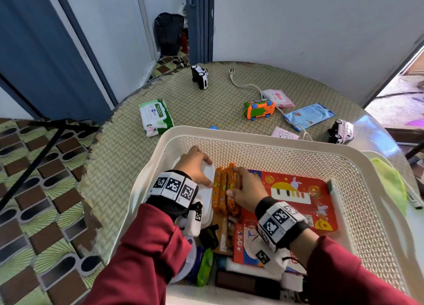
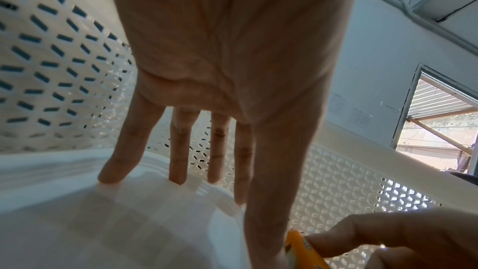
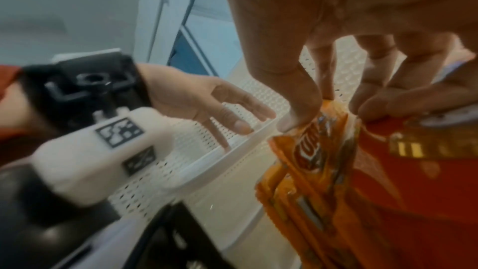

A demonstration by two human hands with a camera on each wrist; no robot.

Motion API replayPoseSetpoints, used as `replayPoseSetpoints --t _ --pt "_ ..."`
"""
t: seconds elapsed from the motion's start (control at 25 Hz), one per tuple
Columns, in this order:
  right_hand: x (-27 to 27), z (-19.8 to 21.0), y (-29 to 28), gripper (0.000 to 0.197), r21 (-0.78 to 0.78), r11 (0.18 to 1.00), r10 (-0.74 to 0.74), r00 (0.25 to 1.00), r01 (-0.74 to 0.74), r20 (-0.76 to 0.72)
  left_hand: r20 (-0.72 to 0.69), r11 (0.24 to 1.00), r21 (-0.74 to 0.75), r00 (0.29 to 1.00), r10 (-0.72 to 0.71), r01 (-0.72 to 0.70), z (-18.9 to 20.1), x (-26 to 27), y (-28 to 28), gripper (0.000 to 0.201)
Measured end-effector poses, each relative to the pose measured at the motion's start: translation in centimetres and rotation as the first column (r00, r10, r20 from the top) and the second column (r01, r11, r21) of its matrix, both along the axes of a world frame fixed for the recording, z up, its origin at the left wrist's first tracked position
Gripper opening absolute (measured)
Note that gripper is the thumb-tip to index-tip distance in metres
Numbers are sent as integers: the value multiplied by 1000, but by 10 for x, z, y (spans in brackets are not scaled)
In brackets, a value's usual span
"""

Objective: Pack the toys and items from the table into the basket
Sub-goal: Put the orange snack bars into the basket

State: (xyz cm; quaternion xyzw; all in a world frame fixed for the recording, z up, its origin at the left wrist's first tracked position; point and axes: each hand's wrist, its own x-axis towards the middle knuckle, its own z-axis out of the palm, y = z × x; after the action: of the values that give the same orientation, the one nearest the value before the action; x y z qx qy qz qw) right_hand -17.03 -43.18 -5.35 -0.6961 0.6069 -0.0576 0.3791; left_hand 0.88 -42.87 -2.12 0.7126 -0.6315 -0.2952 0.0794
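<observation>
— Several orange snack packets stand on edge, side by side, inside the white basket, and we see our right hand pinching them, thumb on the near face and fingertips on the far one.

— Agreed. From the packets, at nine o'clock lies a white lidded box. Our left hand rests on it with fingers straight and spread, gripping nothing.

— At three o'clock of the packets we see a red toy piano board lying flat on the basket floor, touching them.

— And at six o'clock, a red booklet, a green pouch and darker items we cannot make out.

— Outside the basket, on the woven round table: at twelve o'clock an orange toy bus on its side with a white cable behind it, at eleven o'clock a green wipes pack, farther back a black-and-white toy car.

— At one to two o'clock we have a pink pack, a blue packet, a small pink card just beside the rim, and a pinkish toy car.
</observation>
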Motion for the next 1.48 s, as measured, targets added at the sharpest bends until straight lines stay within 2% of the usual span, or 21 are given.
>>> replayPoseSetpoints --t 0.12,0.36,0.44,0.6,0.76,0.92,1.08,1.32,1.4,1.48 --pt "-5 -2 -1 73 24 1000 -11 1000 12 -5 -1 1000 -3 1000 -1 1 -1 -1 1 62" --pt "-5 2 -12 64 13 999 -46 996 48 -75 24 1000 -1 1000 -9 9 -2 -2 0 62" --pt "-6 0 -9 71 21 1000 3 995 -1 -95 35 1000 -4 999 -17 17 0 -3 1 62" --pt "-11 0 -3 100 22 994 109 993 -108 -53 61 1000 -4 998 -26 26 3 -4 1 62" --pt "-12 0 0 102 15 989 149 983 -148 -105 66 1000 -5 998 -22 23 2 -7 1 62" --pt "-10 0 -4 98 46 996 87 989 -82 -121 43 1000 -7 999 -14 14 1 -6 1 61" --pt "7 -7 2 87 39 992 125 924 -119 -361 34 1000 -7 999 -24 24 0 -6 2 60" --pt "-8 2 -14 109 136 970 224 958 -201 -181 34 999 -4 999 -40 40 -1 -3 -2 62" --pt "-1 0 -3 115 105 971 236 932 -215 -274 36 999 -8 998 -43 43 -1 -3 -3 62" --pt "7 -6 13 110 -8 954 263 849 -299 -459 42 999 -12 998 -41 41 -2 -2 -2 62"
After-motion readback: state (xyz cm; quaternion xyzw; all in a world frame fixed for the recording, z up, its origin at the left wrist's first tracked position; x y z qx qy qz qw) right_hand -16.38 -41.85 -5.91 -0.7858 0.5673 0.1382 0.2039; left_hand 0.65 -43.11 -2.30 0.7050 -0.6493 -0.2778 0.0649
